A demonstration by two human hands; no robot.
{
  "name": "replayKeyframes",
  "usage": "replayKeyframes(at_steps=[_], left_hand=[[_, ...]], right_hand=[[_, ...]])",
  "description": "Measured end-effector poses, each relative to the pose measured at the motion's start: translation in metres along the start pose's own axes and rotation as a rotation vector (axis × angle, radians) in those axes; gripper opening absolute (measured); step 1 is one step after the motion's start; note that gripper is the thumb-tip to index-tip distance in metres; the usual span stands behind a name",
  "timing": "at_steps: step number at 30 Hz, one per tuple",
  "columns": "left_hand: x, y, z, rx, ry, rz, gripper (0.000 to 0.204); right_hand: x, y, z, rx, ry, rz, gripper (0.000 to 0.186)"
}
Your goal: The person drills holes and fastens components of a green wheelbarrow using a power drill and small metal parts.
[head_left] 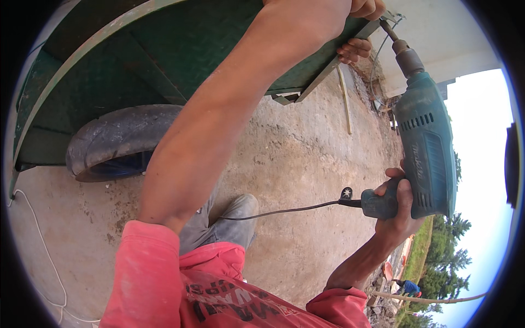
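My right hand [403, 199] is wrapped around the handle of a teal corded power drill [426, 131], which points upward. A bit extends from its dark chuck [409, 59] to the corner of a pale metal frame bar [333, 68]. My left arm reaches across to the top edge, where the curled fingers of my left hand [367, 8] are beside the bit's tip; what they grip is hidden. Just below, other fingertips [354, 50] curl over the bar, their arm out of sight. The bar edges a dark green metal body [219, 49].
Under the green body is a black tyre [123, 139]. The drill's cord [284, 210] crosses above the concrete floor [295, 158] past my bent knee [240, 213]. A white cable [46, 251] lies at left. A person in blue [407, 287] is far off at lower right, near trees.
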State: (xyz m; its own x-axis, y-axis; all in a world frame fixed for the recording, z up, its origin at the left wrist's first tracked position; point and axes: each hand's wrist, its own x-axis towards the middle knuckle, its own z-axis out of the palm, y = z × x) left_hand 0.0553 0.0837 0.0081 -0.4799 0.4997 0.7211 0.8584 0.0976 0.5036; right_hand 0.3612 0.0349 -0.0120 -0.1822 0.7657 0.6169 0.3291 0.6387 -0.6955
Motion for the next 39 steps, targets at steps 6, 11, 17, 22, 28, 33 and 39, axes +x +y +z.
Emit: replayKeyframes(at_steps=[6, 11, 17, 22, 28, 33, 39], left_hand=[[0.001, -0.001, 0.005, 0.046, 0.017, 0.0, 0.01], [0.003, 0.001, 0.006, 0.001, 0.016, -0.027, 0.013], [0.003, -0.003, 0.016, -0.042, 0.068, -0.039, 0.013], [-0.002, -0.006, 0.008, 0.066, 0.068, 0.126, 0.004], [-0.002, -0.009, 0.009, 0.052, 0.108, 0.193, 0.008], [-0.002, -0.009, 0.011, 0.065, 0.146, 0.198, 0.009], [-0.003, -0.009, 0.01, 0.039, 0.121, 0.207, 0.012]], right_hand=[[0.003, 0.002, -0.007, 0.033, -0.044, 0.026, 0.052], [0.004, 0.008, -0.007, 0.094, -0.05, 0.039, 0.054], [0.005, 0.011, -0.01, 0.112, -0.067, 0.055, 0.054], [0.008, 0.014, -0.015, 0.178, -0.103, 0.082, 0.054], [0.011, 0.013, -0.017, 0.31, -0.103, 0.168, 0.053], [0.011, 0.011, -0.014, 0.222, -0.09, 0.118, 0.049], [0.011, 0.009, -0.012, 0.237, -0.079, 0.099, 0.05]])
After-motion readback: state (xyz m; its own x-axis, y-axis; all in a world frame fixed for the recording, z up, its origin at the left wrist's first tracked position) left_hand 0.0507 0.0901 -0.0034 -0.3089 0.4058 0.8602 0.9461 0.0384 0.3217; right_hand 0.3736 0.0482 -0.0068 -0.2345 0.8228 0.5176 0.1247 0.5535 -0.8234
